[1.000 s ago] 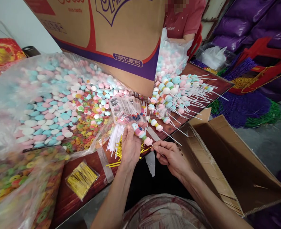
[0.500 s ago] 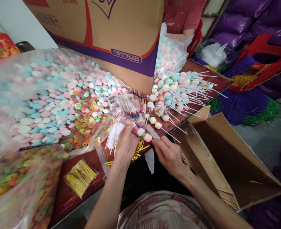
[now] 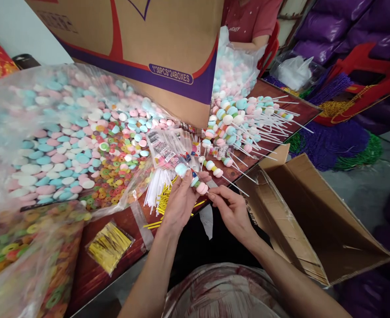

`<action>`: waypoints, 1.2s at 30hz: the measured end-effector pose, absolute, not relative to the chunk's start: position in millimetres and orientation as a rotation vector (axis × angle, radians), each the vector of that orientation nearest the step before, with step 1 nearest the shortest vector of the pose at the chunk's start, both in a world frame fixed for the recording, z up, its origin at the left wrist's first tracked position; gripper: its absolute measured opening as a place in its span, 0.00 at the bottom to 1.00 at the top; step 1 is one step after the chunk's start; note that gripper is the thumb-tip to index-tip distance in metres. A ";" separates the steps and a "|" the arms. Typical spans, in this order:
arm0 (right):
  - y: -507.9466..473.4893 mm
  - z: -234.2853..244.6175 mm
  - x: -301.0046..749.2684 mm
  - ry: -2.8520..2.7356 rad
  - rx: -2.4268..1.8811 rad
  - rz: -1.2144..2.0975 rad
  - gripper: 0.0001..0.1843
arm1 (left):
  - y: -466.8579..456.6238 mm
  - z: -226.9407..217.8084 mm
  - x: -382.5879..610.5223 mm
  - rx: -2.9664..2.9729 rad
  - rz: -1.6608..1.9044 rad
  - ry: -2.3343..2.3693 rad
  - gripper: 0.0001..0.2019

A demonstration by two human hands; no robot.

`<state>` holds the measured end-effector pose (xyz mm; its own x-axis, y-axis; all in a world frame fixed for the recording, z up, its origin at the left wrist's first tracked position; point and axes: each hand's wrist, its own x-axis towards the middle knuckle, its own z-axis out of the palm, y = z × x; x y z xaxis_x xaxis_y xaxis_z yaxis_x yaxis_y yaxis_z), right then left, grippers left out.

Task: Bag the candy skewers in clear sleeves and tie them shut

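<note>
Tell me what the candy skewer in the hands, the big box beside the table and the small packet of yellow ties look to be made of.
Candy skewer: soft, matte pastel pieces, probably marshmallow, on a thin white stick, likely plastic.
Big box: brown corrugated cardboard, dull finish, flaps folded open.
Packet of yellow ties: glossy clear plastic bag with shiny gold strips inside, perhaps foil-covered wire.

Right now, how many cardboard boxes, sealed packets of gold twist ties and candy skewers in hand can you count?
Cardboard boxes: 2, the printed cardboard box and the open cardboard box
Packet of gold twist ties: 1
Candy skewer in hand: 1, held by the left hand and right hand
Total: 4
</note>
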<state>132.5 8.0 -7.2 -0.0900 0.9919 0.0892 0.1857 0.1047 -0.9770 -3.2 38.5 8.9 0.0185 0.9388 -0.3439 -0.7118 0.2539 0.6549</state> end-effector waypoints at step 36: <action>9.5 1.5 146.3 -1.906 -1.094 0.590 0.07 | 68.4 18.6 -41.1 0.209 1.340 0.869 0.15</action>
<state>146.3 9.5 1.5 -0.2665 0.8611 0.4331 0.4660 0.5084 -0.7241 -41.1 68.4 18.6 -0.0223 0.9041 -0.4267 -0.7584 0.2628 0.5964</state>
